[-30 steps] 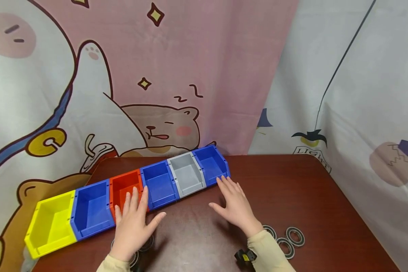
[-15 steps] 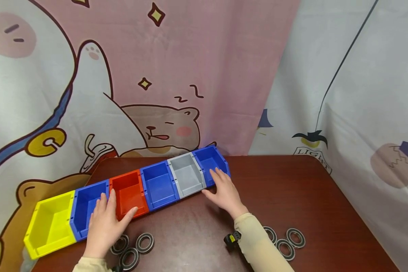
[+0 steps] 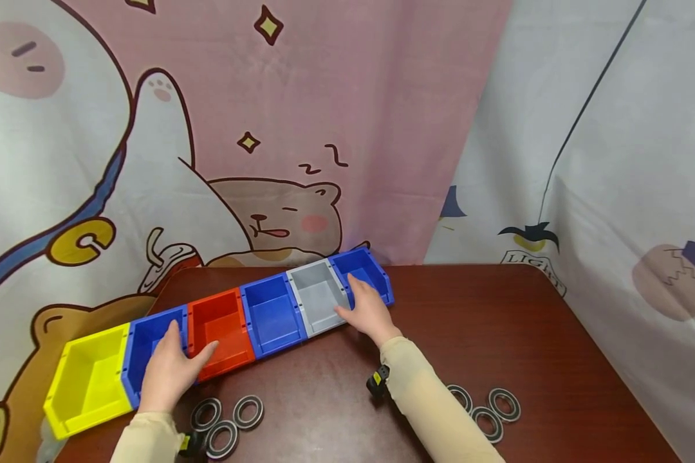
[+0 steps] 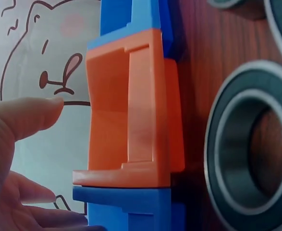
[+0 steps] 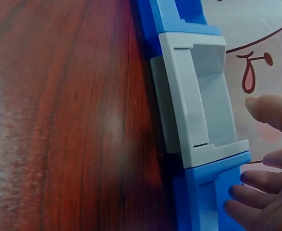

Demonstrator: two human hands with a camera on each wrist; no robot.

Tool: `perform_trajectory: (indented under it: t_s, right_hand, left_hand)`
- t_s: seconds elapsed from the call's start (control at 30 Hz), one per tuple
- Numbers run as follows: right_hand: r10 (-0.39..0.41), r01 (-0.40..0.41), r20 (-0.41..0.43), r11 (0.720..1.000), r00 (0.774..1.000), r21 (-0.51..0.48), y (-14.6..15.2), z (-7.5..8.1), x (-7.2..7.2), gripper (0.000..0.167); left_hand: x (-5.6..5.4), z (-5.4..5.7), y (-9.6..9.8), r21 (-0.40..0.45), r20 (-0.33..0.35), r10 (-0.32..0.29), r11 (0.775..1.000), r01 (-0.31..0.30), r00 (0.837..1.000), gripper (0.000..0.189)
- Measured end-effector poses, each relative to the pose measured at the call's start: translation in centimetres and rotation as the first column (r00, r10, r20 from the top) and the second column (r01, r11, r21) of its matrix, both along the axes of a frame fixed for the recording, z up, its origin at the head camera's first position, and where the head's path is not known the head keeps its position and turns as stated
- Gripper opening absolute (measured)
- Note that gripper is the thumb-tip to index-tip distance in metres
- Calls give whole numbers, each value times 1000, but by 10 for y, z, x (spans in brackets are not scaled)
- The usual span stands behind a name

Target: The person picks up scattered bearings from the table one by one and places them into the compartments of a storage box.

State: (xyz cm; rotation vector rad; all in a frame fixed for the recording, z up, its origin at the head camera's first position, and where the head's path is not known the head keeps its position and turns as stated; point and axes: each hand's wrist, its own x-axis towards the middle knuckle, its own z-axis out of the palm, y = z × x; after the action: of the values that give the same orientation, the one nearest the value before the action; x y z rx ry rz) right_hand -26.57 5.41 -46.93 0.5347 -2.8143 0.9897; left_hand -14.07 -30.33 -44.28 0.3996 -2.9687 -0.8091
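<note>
A row of joined plastic bins slants across the table: a yellow bin [image 3: 92,379], a left blue bin [image 3: 141,341], a red bin [image 3: 222,334], a middle blue bin [image 3: 272,318], a grey bin [image 3: 318,296] and a right blue bin [image 3: 361,267]. My left hand [image 3: 168,373] hovers over the left blue bin, thumb spread toward the red one. At the other end, my right hand [image 3: 370,312] reaches over the right blue bin with its thumb near the grey bin. Neither hand holds anything; whether the fingertips touch the bins is unclear.
Several metal ring bearings lie on the brown table [image 3: 336,411]: a left cluster [image 3: 222,439] beside my left wrist and a right cluster [image 3: 486,423] beyond my right sleeve. A cartoon-printed curtain [image 3: 382,128] hangs behind the table.
My left hand has moved left from the red bin to the left blue bin, uncovering the left bearings. My right hand has shifted left and forward over the right blue bin. The bins look unmoved.
</note>
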Motion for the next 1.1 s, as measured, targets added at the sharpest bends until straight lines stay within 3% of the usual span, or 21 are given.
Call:
perform_trajectory:
  t_s: [0.13, 0.27, 0.43, 0.7, 1.1]
  right_hand:
    - [-20, 20, 28, 1000, 999, -8, -4, -1, -8, 79]
    - [-47, 46, 44, 999, 998, 21, -7, -1, -15, 77]
    - [-59, 57, 21, 995, 998, 79, -12, -1, -21, 73]
    - [-59, 56, 27, 994, 998, 94, -15, 1, -24, 57]
    - [-89, 90, -10, 990, 996, 106, -16, 2, -21, 51]
  left_hand:
    - [-7, 1, -6, 29, 80, 20, 999, -22, 997, 112]
    - [-13, 0, -10, 59, 112, 33, 997, -39, 993, 109]
    - [-15, -5, -14, 46, 94, 38, 998, -42, 995, 94]
    - [-13, -5, -17, 49, 66, 33, 998, -36, 997, 62]
    - [-17, -8, -12, 5, 60, 91, 996, -92, 994, 53]
